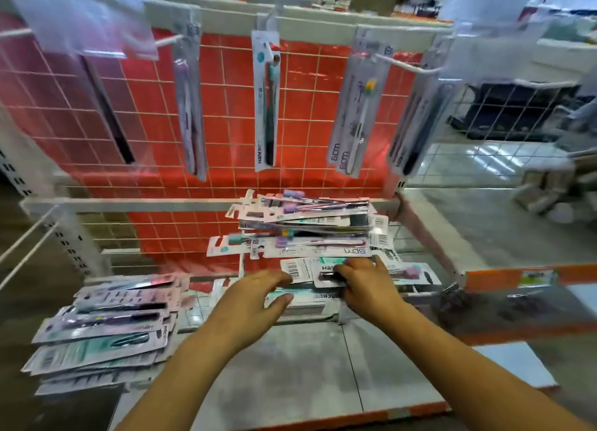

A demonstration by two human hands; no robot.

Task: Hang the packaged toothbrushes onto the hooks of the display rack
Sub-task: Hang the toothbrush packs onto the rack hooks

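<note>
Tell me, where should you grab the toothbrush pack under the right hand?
Probably by its near short end, from above: the pack lies flat atop the pile, so the right hand can pinch that edge, thumb under, keeping the hang-hole end free for a hook.

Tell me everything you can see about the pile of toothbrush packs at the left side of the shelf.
The left pile of toothbrush packs is a loose, untidy stack of flat card-backed packs with clear plastic fronts, in pale pink, lilac, teal and grey. They lie flat, long sides roughly left to right, fanned so their edges do not line up. Barcodes and dark brush handles show on some. The pile rests on the shelf, near its left front edge. Neither hand touches it.
</note>
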